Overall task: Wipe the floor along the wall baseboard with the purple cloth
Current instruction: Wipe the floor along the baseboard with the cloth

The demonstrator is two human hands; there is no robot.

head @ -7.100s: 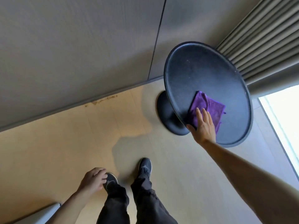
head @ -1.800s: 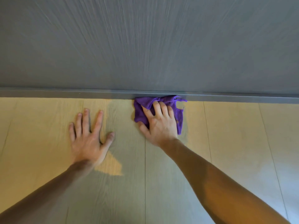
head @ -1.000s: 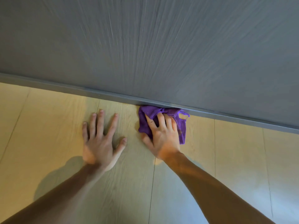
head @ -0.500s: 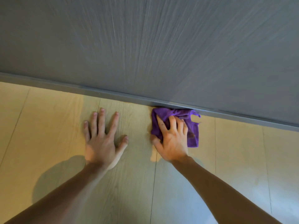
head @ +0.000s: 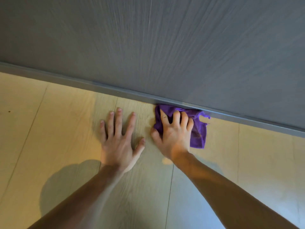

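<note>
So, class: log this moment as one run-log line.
right hand: presses cloth against baseboard | left hand: flat on floor

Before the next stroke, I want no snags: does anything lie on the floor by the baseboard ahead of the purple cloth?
Nothing visible does. The right hand presses the purple cloth against the baseboard; the floor beside it is bare both ways. The left hand lies flat, short of the baseboard.

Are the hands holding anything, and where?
The right hand presses its curled fingers on the crumpled purple cloth's left part. The left hand lies flat, empty.
</note>
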